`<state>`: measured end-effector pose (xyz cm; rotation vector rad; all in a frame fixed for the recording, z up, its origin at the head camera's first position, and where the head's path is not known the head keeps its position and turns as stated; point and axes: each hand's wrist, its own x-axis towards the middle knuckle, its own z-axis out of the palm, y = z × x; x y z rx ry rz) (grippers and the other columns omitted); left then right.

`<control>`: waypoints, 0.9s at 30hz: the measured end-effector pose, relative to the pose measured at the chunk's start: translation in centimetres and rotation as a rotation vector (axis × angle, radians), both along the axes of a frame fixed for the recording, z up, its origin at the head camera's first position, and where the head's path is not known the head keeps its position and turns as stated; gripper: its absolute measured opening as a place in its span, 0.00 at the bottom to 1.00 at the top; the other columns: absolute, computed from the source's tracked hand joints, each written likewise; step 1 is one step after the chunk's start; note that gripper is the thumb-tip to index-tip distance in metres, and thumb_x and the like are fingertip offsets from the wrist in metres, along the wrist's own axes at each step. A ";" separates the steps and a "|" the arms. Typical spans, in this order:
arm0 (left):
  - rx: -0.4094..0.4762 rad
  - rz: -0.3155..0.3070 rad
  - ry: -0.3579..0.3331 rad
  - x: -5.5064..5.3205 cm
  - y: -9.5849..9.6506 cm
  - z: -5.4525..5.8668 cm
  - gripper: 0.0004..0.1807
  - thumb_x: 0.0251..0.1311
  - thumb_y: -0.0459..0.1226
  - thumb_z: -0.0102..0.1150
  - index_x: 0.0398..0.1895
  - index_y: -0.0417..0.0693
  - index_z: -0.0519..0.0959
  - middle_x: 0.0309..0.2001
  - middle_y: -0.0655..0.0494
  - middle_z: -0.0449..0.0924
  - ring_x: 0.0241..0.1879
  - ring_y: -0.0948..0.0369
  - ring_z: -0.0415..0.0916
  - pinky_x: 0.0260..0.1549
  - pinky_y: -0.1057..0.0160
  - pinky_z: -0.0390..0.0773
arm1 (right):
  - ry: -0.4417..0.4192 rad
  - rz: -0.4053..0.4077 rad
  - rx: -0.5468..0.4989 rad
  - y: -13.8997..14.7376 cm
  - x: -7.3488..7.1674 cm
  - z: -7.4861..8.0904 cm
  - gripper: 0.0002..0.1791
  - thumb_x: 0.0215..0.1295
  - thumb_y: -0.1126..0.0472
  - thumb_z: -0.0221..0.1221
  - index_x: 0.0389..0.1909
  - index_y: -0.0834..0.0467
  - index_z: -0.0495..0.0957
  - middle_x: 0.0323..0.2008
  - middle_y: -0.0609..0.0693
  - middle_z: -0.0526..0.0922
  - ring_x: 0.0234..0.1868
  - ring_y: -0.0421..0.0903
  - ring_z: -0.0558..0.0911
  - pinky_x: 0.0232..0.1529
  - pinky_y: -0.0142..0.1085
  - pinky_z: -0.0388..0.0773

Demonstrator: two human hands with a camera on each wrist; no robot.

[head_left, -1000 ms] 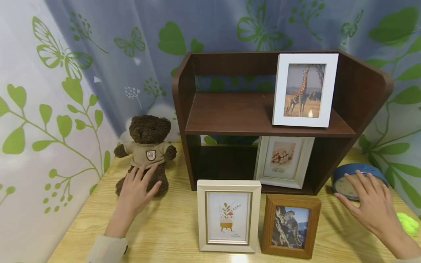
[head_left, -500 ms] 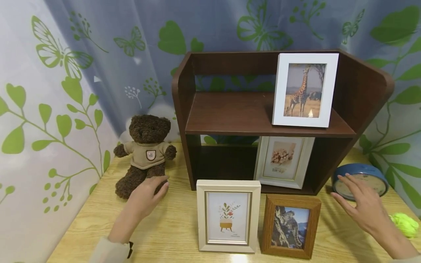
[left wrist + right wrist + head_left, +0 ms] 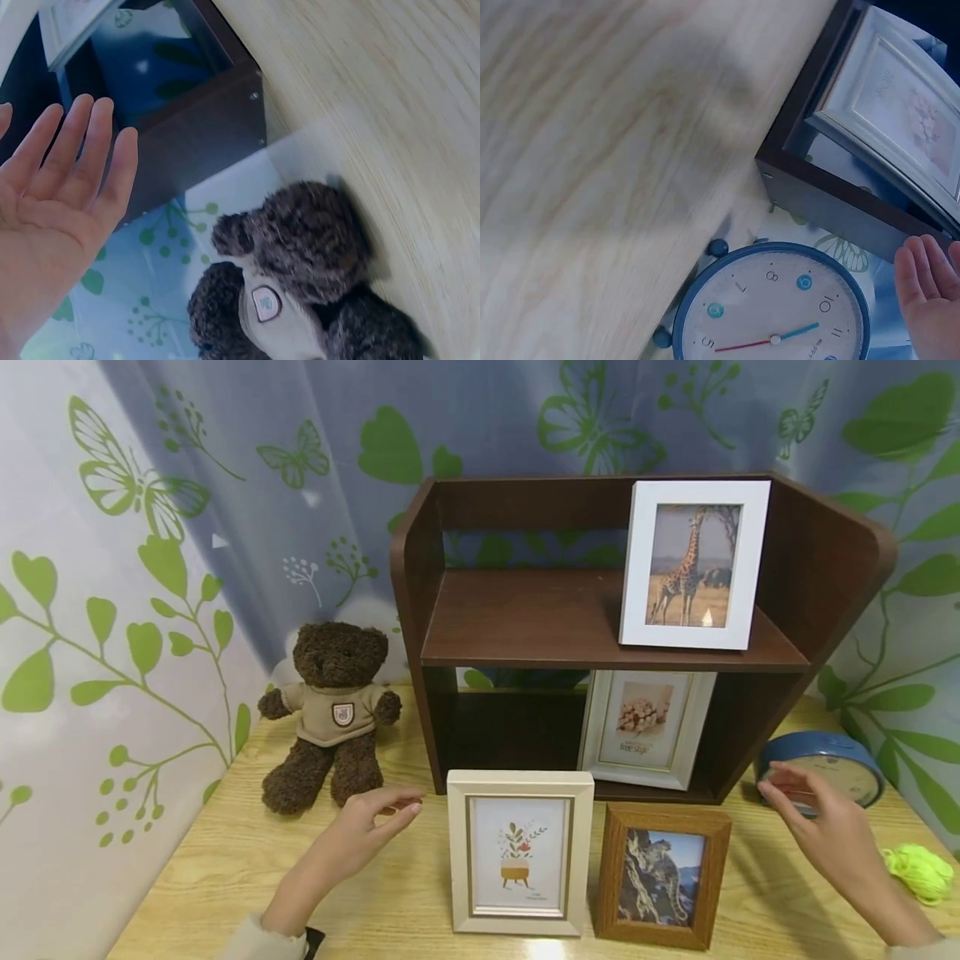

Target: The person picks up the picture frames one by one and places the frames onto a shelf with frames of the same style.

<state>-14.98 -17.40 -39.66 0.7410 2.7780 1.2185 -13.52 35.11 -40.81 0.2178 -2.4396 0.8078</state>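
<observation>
My left hand [image 3: 360,839] hovers between the brown teddy bear [image 3: 341,718] and the cream picture frame [image 3: 520,856], holding nothing. In the left wrist view its fingers [image 3: 84,150] are extended and spread a little. The bear sits upright in a beige sweater with a badge. On the other side, my right hand [image 3: 832,839] is in front of the blue round clock [image 3: 813,743], partly covering it, and grips nothing. The right wrist view shows the clock's numbered dial [image 3: 765,307] beside that hand's relaxed fingers. Left of this hand stands a wooden frame [image 3: 663,877] with a leopard picture.
A dark brown two-level shelf [image 3: 525,614] stands at the back. Its top board bears a white giraffe frame [image 3: 690,568]; a pale frame [image 3: 645,731] leans in the lower compartment. A yellow-green yarn ball [image 3: 918,872] lies at the right. A patterned curtain [image 3: 315,527] hangs behind.
My left hand has moved off the bear's front, right and toward me, uncovering its legs. My right hand has drawn back and left from the clock, showing more of it.
</observation>
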 end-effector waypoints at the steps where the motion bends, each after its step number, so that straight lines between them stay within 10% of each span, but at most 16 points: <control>1: 0.010 -0.008 -0.007 0.1 0.1 0.0 0.20 0.71 0.45 0.48 0.56 0.42 0.77 0.51 0.48 0.81 0.50 0.55 0.78 0.50 0.52 0.78 | 0.007 -0.006 -0.010 -0.1 -0.2 0.0 0.17 0.61 0.66 0.63 0.49 0.69 0.76 0.38 0.29 0.76 0.39 0.10 0.65 0.35 0.08 0.66; 5: 0.062 -0.025 -0.029 0.5 0.6 -0.1 0.19 0.70 0.44 0.49 0.57 0.43 0.76 0.50 0.50 0.81 0.48 0.58 0.79 0.49 0.57 0.78 | 0.024 -0.019 -0.050 -0.6 -0.9 -0.1 0.17 0.62 0.67 0.62 0.50 0.69 0.75 0.38 0.17 0.68 0.38 0.10 0.66 0.34 0.09 0.67; 13: 0.323 -0.104 -0.165 1.7 1.8 -1.1 0.21 0.67 0.36 0.54 0.61 0.37 0.71 0.49 0.40 0.79 0.48 0.59 0.77 0.43 0.63 0.80 | -0.022 -0.085 -0.107 -1.1 -2.1 -0.4 0.20 0.67 0.62 0.57 0.53 0.72 0.69 0.42 0.62 0.77 0.39 0.11 0.63 0.36 0.09 0.63; 22: 0.517 -0.096 -0.167 2.4 3.2 -2.5 0.25 0.55 0.30 0.65 0.55 0.27 0.72 0.45 0.33 0.76 0.44 0.69 0.76 0.43 0.61 0.82 | -0.007 -0.133 -0.247 -1.4 -2.9 -0.6 0.19 0.65 0.62 0.59 0.52 0.70 0.71 0.36 0.19 0.69 0.37 0.14 0.68 0.36 0.09 0.65; 27: 0.548 -0.059 -0.227 2.8 3.8 -3.1 0.28 0.52 0.29 0.67 0.56 0.26 0.70 0.45 0.32 0.76 0.43 0.69 0.77 0.41 0.63 0.83 | -0.015 -0.153 -0.326 -1.6 -3.2 -0.9 0.14 0.63 0.63 0.62 0.47 0.62 0.74 0.34 0.18 0.70 0.37 0.15 0.71 0.35 0.09 0.67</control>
